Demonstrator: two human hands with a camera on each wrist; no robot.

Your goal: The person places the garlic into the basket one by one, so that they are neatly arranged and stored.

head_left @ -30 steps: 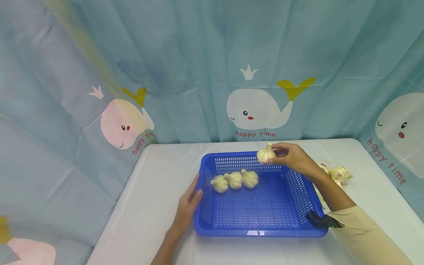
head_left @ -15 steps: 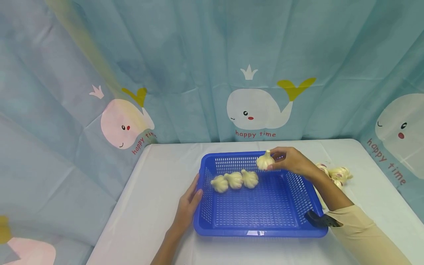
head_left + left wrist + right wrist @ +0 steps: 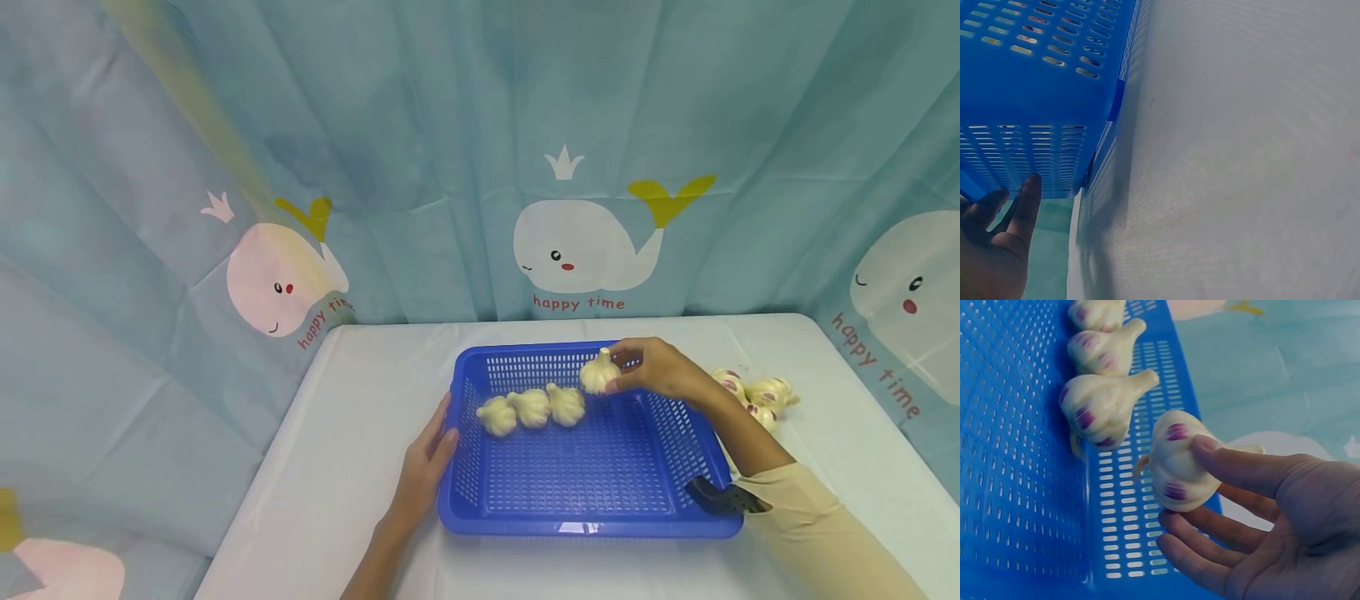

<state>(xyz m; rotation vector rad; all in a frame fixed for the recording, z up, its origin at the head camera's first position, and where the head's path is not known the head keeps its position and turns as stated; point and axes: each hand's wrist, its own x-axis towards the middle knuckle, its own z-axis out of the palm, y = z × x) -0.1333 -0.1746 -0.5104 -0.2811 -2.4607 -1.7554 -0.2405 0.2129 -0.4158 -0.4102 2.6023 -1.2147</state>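
Observation:
Thumb and fingers of my right hand (image 3: 652, 367) pinch a garlic bulb (image 3: 598, 375), stem up, inside the back part of a blue mesh basket (image 3: 645, 527). The right wrist view shows this white, purple-streaked bulb (image 3: 1179, 462) between thumb and fingertips, beside the basket's slotted wall. To its left, three more garlic bulbs (image 3: 532, 408) lie in a row along the back of the basket. My left hand (image 3: 423, 471) rests against the basket's left side with fingers extended; in the left wrist view its fingers (image 3: 1027, 209) touch the outer slotted wall.
Several garlic bulbs (image 3: 771, 393) lie on the white table (image 3: 337, 433) to the right of the basket, partly behind my right forearm. A black wrist mount (image 3: 723, 496) overlaps the basket's right rim. A blue whale-print curtain (image 3: 442, 208) hangs behind the table.
My right hand has lowered the garlic bulb from the back rim's height into the basket, close to the row. The left hand and basket have stayed put.

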